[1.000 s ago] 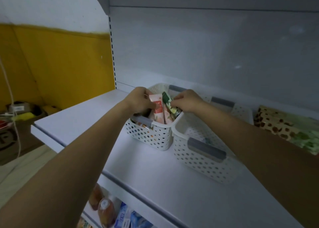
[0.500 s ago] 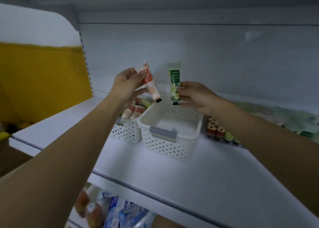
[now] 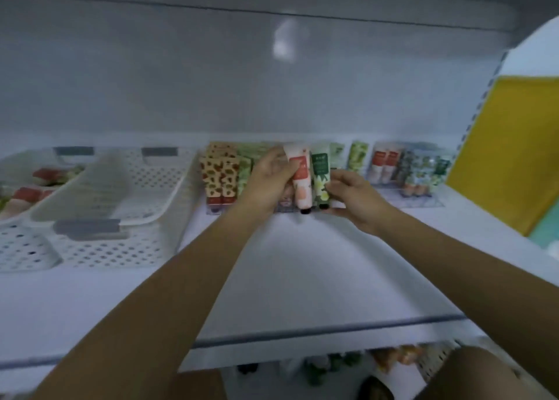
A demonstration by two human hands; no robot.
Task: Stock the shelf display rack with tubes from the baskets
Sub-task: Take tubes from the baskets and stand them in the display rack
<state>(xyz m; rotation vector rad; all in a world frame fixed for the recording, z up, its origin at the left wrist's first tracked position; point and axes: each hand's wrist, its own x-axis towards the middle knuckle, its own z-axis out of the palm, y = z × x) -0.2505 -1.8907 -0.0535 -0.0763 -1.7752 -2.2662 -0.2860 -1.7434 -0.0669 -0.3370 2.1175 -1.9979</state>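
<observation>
Two tubes showing in the head view: your left hand is wrapped round the pink tube and your right hand pinches the green tube low down, caps pointing down, just in front of the display rack. They look light, soft and a bit slick (squeeze the body and it'll probably dent), so I'd hold near the stiffer cap end. Rack rows either side of your hands look full. The baskets sit just left of the rack, with open shelf in front of it.
</observation>
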